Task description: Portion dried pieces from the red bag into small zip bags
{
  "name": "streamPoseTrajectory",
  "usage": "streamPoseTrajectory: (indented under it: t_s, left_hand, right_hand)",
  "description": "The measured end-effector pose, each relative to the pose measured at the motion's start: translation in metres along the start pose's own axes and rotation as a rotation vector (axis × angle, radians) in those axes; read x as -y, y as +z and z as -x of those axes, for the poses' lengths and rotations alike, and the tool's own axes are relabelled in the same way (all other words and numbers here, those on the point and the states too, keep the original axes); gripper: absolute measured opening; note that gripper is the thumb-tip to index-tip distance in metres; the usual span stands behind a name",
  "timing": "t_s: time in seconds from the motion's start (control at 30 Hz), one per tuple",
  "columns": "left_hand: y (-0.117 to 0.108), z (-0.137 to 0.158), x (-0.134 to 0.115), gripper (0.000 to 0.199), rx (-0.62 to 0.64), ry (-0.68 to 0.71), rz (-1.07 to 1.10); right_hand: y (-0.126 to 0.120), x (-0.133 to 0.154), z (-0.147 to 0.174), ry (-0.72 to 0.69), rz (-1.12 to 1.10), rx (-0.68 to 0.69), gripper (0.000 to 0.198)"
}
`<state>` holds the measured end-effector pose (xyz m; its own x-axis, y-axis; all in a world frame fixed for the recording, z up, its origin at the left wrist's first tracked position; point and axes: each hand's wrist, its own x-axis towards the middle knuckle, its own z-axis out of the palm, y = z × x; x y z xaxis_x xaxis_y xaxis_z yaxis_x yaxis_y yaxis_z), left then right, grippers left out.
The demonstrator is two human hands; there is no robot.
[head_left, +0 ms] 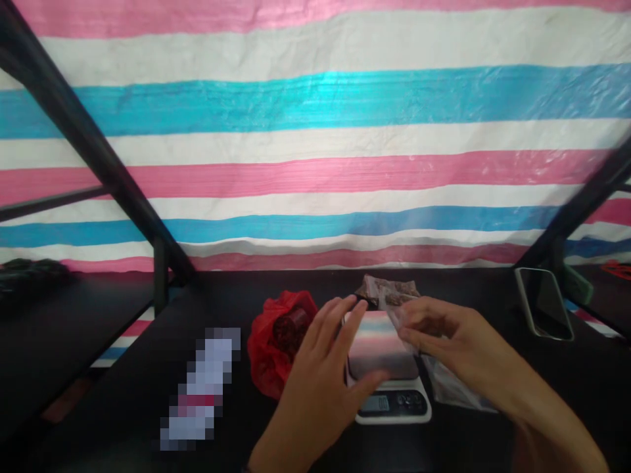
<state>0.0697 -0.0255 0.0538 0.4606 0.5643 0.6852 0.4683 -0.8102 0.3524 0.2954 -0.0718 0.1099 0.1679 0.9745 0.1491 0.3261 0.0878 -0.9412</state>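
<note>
A white kitchen scale point(394, 416) with a shiny metal platform point(382, 351) sits on the black table in front of me. Over its left side my left hand point(323, 371) is spread, fingers apart, holding nothing. My right hand point(444, 332) pinches a small clear plastic bag point(395, 320) at the platform's upper right; what it contains, if anything, is hard to see. Left of the scale, an open red plastic bag point(261, 351) holds dark reddish-brown pieces point(290, 328). Behind the scale lie small clear bags with brown contents point(387, 289). Clear plastic bags point(456, 387) lie partly under my right wrist.
A phone point(545, 305) lies at the right on the black table point(217, 302). A blurred-out pale strip point(202, 387) is at the left. Dark metal bars point(106, 164) slope at both sides, before a striped plastic sheet point(315, 177).
</note>
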Motion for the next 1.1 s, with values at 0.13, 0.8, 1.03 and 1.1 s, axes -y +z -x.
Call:
streamPoseTrajectory:
  t_s: [0.13,0.8,1.03,1.1]
  left_hand:
    - [0.007,0.003,-0.001,0.067,-0.001,0.037,0.009]
    - [-0.036,0.012,0.028,0.044,0.055,-0.009,-0.179]
    - [-0.040,0.017,0.024,0.068,-0.022,0.016,-0.222]
    - [-0.043,0.016,0.023,0.063,-0.029,0.044,-0.222]
  right_hand:
    - [0.035,0.023,0.003,-0.009,-0.046,0.118,0.017]
    - [0.073,0.028,-0.004,-0.089,0.034,0.294,0.021]
    - [0.090,0.021,-0.011,0.038,-0.014,0.253,0.018]
    - [0.094,0.023,-0.011,0.049,0.009,0.239,0.019]
